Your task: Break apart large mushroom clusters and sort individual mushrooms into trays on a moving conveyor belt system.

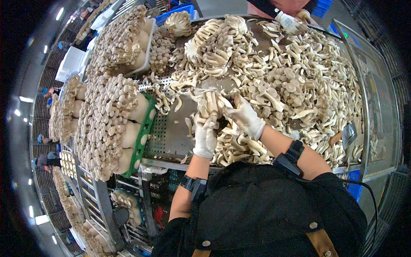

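Both my hands wear white gloves and meet over the near part of the metal table. Between them is a cluster of mushrooms [211, 102] with thick pale stems. My left hand [205, 136] grips it from the near left, fingers closed round the stems. My right hand [245, 118] is closed at its right side; the fingertips are partly hidden, and they seem to hold stems of the same cluster. Loose mushrooms [242, 147] lie right under and beside my hands. Larger uncut clumps [214, 47] stand on the table beyond them.
At left, mushroom blocks fill a green crate [143, 137] and a white crate [147, 49] beside a roller conveyor [92, 195]. Separated mushrooms [295, 85] cover the table's right side. A wooden-handled blade [349, 135] lies at right near a mesh-covered frame [385, 107]. Another person's gloved hand [291, 23] works across the table.
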Motion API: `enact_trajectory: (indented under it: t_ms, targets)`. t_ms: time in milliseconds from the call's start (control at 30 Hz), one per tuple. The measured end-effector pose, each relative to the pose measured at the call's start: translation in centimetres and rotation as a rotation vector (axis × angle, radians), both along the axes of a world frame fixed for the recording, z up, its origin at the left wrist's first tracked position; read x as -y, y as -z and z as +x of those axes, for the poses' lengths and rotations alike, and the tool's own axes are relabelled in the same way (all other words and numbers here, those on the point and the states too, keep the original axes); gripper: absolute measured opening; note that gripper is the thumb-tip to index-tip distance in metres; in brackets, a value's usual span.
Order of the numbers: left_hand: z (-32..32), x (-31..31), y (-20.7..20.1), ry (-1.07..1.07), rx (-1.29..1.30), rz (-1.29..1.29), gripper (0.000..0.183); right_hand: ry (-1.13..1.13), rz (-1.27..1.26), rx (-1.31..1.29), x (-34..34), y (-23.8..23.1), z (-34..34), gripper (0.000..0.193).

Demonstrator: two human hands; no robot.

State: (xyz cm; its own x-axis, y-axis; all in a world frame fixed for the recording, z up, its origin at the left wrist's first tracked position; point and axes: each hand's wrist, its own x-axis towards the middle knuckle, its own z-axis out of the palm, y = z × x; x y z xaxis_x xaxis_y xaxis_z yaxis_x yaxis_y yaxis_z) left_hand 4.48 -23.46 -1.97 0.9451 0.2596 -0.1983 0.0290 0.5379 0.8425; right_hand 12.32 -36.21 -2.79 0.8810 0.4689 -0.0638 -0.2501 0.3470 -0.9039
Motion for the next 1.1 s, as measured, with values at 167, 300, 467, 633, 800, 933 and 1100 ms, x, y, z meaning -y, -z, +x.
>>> enact_trajectory:
  t_ms: [167,300,467,633,800,933,1100]
  targets:
    - [-0.4,0.3,-0.5,0.121,0.001,-0.182,0.04,-0.079,0.13,-0.394,2.4,-5.0,-0.6,0.052]
    - [-0.4,-0.4,1.3,0.096,-0.049,-0.35,0.032,-0.229,0.275,-0.426,3.5,-4.9,-0.1,0.034]
    - [-0.4,-0.5,0.9,0.28,0.187,-0.134,0.027,-0.393,0.342,-0.46,4.1,-4.5,-0.6,0.032]
    - [-0.3,1.7,-4.3,-0.078,-0.097,-0.359,0.043,-0.092,0.222,-0.345,4.8,-3.8,-0.3,0.032]
    - [-1.6,2.6,-4.0,-0.06,-0.086,-0.203,0.042,-0.065,0.155,-0.269,4.7,-4.5,-1.8,0.024]
    - [-2.7,1.8,-2.7,0.207,-0.023,-0.292,0.047,-0.158,0.337,-0.337,3.4,-6.8,-3.5,0.025]
    - [-3.1,1.2,-5.0,-0.064,-0.012,-0.344,0.04,0.046,0.3,-0.333,4.3,-4.1,-1.5,0.027]
